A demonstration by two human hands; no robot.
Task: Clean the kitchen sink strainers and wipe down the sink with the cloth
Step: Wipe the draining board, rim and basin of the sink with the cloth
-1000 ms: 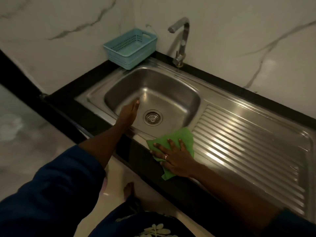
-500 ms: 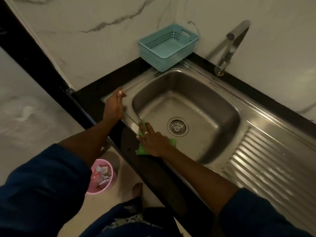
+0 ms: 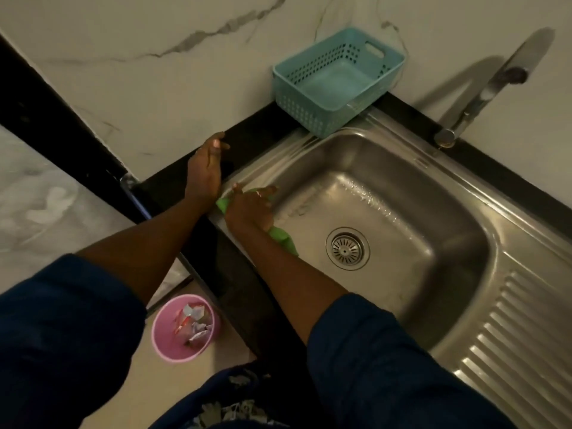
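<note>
The stainless steel sink (image 3: 458, 230) fills the right half of the view, with a round strainer (image 3: 347, 249) seated in its drain. My right hand (image 3: 249, 209) presses a green cloth (image 3: 283, 239) onto the sink's front-left rim, so most of the cloth is hidden under the palm. My left hand (image 3: 205, 168) rests flat and empty on the black counter (image 3: 173, 187) just left of the sink, fingers together and pointing toward the wall.
A light blue plastic basket (image 3: 334, 78) stands at the sink's back-left corner against the marble wall. The tap (image 3: 483, 91) rises behind the basin. The ribbed drainboard (image 3: 520, 345) lies to the right. A pink bin (image 3: 185, 328) with scraps sits on the floor.
My right hand slid the green cloth left along the front rim, from near the drainboard to the front-left corner. My left hand left the basin and now rests on the counter.
</note>
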